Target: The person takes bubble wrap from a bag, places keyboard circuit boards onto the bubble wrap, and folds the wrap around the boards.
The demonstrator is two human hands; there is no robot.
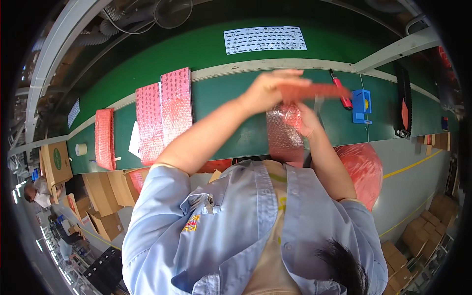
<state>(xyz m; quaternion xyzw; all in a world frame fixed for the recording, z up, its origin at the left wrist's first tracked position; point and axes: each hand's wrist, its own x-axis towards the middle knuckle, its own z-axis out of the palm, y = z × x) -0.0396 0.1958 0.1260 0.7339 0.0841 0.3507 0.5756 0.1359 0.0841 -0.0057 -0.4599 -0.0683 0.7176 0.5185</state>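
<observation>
Green bench (pixel 231 138): packs (pixel 176 110) toward left end look wrapped.
Left hand (pixel 268 91) grips blurred, perhaps folded red strip (pixel 322 91); right hand (pixel 309 120) holds unfinished bubble wrap (pixel 285 135).

Right of the right hand (pixel 308 121), cutter (pixel 346 102) and dispenser (pixel 359 108) obstruct.

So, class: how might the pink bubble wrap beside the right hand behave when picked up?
The pink bubble wrap would probably be light, since it looks like translucent, bubbled plastic. It may flex easily, as no rigid frame shows. Its glossy surface might prove slippery.
</observation>
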